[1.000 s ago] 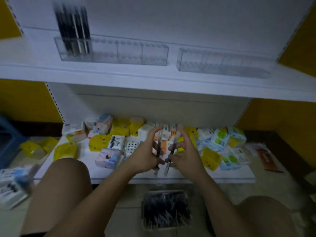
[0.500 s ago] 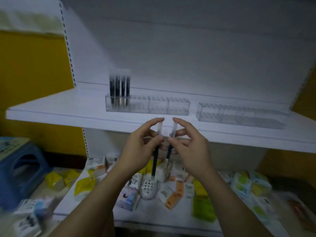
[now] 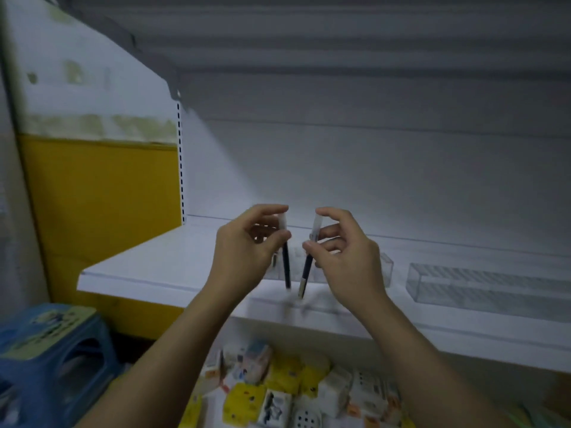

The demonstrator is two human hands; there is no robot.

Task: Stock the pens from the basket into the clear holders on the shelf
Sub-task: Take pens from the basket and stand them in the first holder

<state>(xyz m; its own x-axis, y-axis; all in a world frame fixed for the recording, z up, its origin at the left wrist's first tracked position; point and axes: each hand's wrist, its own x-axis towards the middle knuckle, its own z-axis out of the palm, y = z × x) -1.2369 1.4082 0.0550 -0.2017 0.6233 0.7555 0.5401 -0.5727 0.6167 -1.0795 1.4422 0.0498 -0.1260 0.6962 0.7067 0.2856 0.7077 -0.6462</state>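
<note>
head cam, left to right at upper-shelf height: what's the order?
yellow wall panel → left hand → left pen → right pen → right hand → right clear holder

Nothing written can be read here. The small yellow and white cardboard packets (image 3: 272, 393) heaped at the bottom of the view carry printed pictures and marks, and the blue plastic stool (image 3: 37, 362) has a printed pale-green top, but all of it is too blurred to make out.
</note>
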